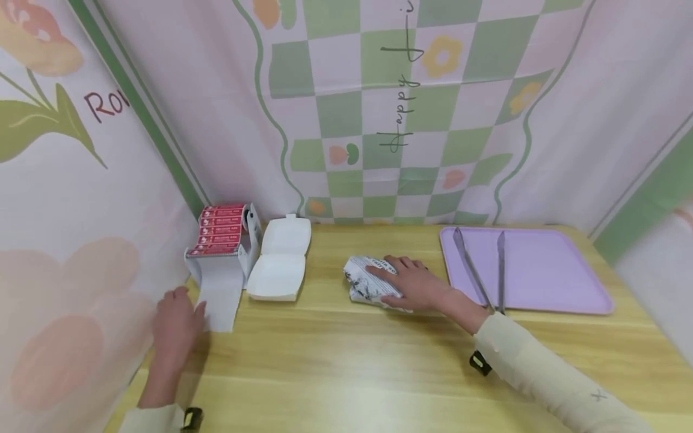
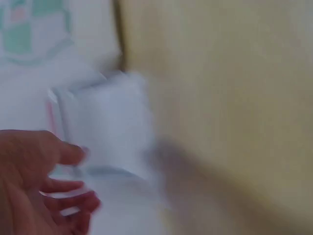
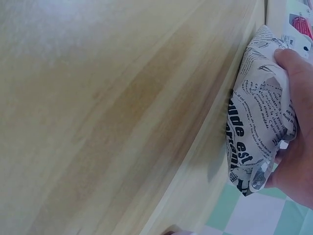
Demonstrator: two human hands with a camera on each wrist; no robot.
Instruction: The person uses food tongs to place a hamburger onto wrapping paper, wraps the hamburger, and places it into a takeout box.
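A parcel wrapped in newspaper-print paper (image 1: 373, 285) lies on the table near the middle of the head view. My right hand (image 1: 414, 285) grips it from the right, thumb and fingers spread around the paper; the right wrist view shows the printed wrap (image 3: 259, 112) close up, its contents hidden. At the left, my left hand (image 1: 177, 322) is beside a white dispenser (image 1: 250, 249) with a roll of red labels (image 1: 221, 228). A white backing strip (image 1: 221, 304) runs out of its front, close to my left thumb. Loosely bent fingers (image 2: 73, 200) hold nothing in the blurred left wrist view.
An unfolded white clamshell box (image 1: 278, 273) stands right of the dispenser. Metal tongs (image 1: 471, 267) lie on a purple tray (image 1: 552, 264) at the right, their joined end over its front edge. Patterned cloth walls (image 1: 379, 108) border the wooden table (image 1: 335, 367) behind and left.
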